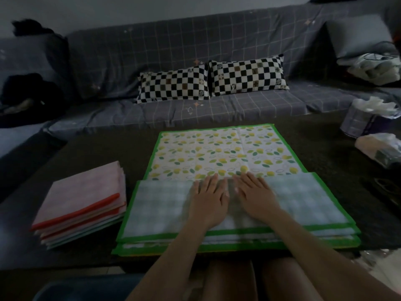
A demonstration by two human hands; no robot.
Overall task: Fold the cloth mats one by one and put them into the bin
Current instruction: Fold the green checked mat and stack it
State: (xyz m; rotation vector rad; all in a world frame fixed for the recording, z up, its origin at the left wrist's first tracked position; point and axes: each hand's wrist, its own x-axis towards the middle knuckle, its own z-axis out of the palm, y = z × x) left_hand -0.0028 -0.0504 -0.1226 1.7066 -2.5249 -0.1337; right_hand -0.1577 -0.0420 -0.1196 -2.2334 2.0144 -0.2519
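A green-edged cloth mat point(219, 153) with a lemon print lies on the dark table in front of me. Its near part is folded over, showing a pale green checked underside point(160, 205). More green-edged mats lie under it. My left hand point(208, 199) and my right hand point(253, 195) press flat on the folded flap, side by side at its middle, fingers straight. A stack of pink and red-edged mats point(84, 205) sits to the left. A dark blue bin rim point(86, 287) shows at the bottom left, below the table edge.
A grey checked sofa point(195, 61) with two black-and-white checkered pillows point(173, 84) stands behind the table. A tissue pack point(366, 118) and a plastic bag point(382, 148) lie at the table's right. Dark clothes are heaped at the far left.
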